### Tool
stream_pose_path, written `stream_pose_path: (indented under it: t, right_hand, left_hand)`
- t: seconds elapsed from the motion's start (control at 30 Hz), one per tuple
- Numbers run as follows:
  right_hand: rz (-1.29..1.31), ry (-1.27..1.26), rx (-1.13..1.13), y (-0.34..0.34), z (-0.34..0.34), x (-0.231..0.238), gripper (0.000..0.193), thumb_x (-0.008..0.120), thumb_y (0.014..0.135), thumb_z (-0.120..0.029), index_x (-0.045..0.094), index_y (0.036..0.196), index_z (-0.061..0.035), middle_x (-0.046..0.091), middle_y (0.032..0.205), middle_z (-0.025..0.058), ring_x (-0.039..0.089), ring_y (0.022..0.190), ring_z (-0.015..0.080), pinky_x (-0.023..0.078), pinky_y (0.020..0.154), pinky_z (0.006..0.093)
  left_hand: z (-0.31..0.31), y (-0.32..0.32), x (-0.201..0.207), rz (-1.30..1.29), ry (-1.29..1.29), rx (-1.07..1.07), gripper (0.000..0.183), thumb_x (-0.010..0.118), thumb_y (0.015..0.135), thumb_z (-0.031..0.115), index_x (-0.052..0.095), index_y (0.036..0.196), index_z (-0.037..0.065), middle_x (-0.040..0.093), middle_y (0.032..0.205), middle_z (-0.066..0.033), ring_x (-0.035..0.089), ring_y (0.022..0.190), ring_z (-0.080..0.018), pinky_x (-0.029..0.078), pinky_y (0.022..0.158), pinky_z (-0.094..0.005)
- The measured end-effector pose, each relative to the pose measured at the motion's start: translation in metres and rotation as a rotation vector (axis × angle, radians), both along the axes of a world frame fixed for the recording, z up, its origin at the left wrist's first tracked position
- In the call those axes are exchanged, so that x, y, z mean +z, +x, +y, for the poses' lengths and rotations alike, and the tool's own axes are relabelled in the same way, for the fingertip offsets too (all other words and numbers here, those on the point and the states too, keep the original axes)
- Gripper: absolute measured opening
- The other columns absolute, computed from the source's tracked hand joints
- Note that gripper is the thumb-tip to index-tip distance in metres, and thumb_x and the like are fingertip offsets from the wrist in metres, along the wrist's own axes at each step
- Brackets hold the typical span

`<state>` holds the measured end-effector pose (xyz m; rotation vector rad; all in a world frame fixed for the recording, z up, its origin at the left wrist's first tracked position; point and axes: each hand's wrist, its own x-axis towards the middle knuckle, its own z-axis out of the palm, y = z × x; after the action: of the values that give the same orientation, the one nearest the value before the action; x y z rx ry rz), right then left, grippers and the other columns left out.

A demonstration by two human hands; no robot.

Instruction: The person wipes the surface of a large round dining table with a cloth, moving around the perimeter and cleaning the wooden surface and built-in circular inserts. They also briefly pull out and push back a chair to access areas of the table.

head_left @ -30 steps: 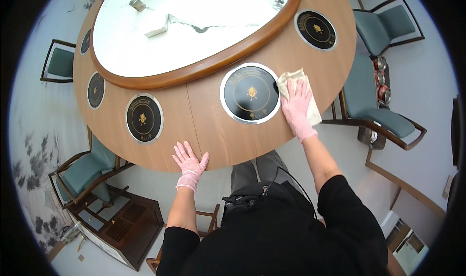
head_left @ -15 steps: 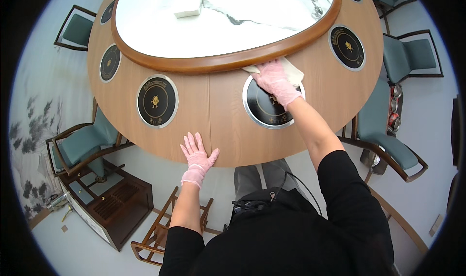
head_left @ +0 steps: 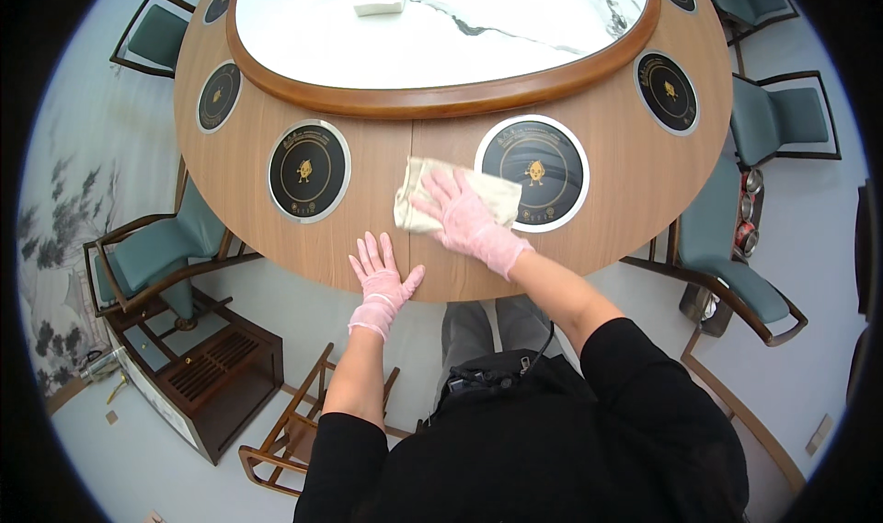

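A cream cleaning cloth (head_left: 501,195) lies spread on the wooden round table (head_left: 432,279), its right end over the edge of a black induction hob (head_left: 543,164). My right hand (head_left: 469,221), in a pink glove, presses flat on top of the cloth with its fingers stretched out and apart. Near the front edge, my left hand (head_left: 384,279), also gloved in pink, rests open on the bare wood, fingers spread and nothing under them but the table. A second black hob (head_left: 309,171) is set into the tabletop beyond my left hand.
A raised marble-patterned turntable (head_left: 441,58) with a brown wooden rim (head_left: 414,104) fills the table's middle; a white block (head_left: 382,0) sits on it. Green chairs (head_left: 189,238) stand around. A wooden stool (head_left: 290,431) and dark cabinet (head_left: 221,385) are at lower left.
My right hand has swept the cloth from the far side of the right hob toward me and left, onto the wood between the hobs. My left hand stays at the front edge.
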<state>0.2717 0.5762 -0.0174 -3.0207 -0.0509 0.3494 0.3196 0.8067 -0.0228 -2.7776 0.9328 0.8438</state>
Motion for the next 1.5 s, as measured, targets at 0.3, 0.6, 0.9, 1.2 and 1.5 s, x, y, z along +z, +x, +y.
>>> stream_pose_path:
  t: [0.3, 0.6, 0.9, 1.2, 1.5]
  right_hand:
    - [-0.028, 0.209, 0.024, -0.134, 0.001, 0.02, 0.083, 0.072, 0.077, -0.045, 0.039, 0.151, -0.0257, 0.039, 0.154, 0.0116, 0.027, 0.147, 0.0309, 0.018, 0.121, 0.0546]
    - [-0.036, -0.011, -0.535, -0.201, -0.081, -0.002, 0.079, 0.068, 0.082, -0.042, 0.037, 0.152, -0.0206, 0.031, 0.158, 0.019, 0.024, 0.148, 0.0383, 0.013, 0.119, 0.0606]
    - [-0.18, -0.09, -0.755, -0.092, -0.109, -0.027, 0.078, 0.062, 0.088, -0.045, 0.035, 0.154, -0.0141, 0.026, 0.159, 0.024, 0.022, 0.148, 0.0404, 0.01, 0.119, 0.0608]
    - [-0.061, -0.016, -0.291, -0.084, -0.097, -0.002, 0.073, 0.055, 0.091, -0.05, 0.035, 0.154, -0.0196, 0.028, 0.16, 0.0167, 0.024, 0.148, 0.0344, 0.014, 0.12, 0.0559]
    - [0.027, 0.089, -0.196, -0.173, -0.114, 0.006, 0.076, 0.062, 0.087, -0.041, 0.033, 0.154, -0.0186, 0.032, 0.158, 0.0154, 0.023, 0.149, 0.0326, 0.014, 0.121, 0.0557]
  left_hand:
    - [0.001, 0.001, 0.001, -0.016, -0.004, 0.022, 0.101, 0.04, 0.091, 0.07, 0.003, 0.159, 0.005, -0.006, 0.164, -0.0222, -0.009, 0.152, -0.0394, -0.006, 0.119, -0.0586]
    - [-0.048, -0.031, -0.013, -0.189, -0.341, 0.208, 0.083, 0.045, 0.094, 0.054, 0.019, 0.158, 0.008, 0.008, 0.164, -0.0208, 0.004, 0.152, -0.0386, -0.002, 0.119, -0.0604]
    - [-0.079, -0.048, -0.007, -0.431, -0.185, 0.248, 0.07, 0.044, 0.094, 0.045, 0.031, 0.155, 0.014, 0.02, 0.163, -0.0144, 0.015, 0.152, -0.0307, 0.006, 0.122, -0.0541]
    - [-0.081, -0.044, -0.013, -0.451, -0.17, 0.248, 0.07, 0.042, 0.095, 0.047, 0.03, 0.156, 0.015, 0.02, 0.164, -0.0131, 0.014, 0.152, -0.029, 0.004, 0.122, -0.0545]
    - [-0.08, -0.044, -0.011, -0.424, -0.142, 0.27, 0.071, 0.041, 0.095, 0.048, 0.028, 0.157, 0.016, 0.017, 0.165, -0.0119, 0.011, 0.153, -0.028, 0.001, 0.122, -0.0538]
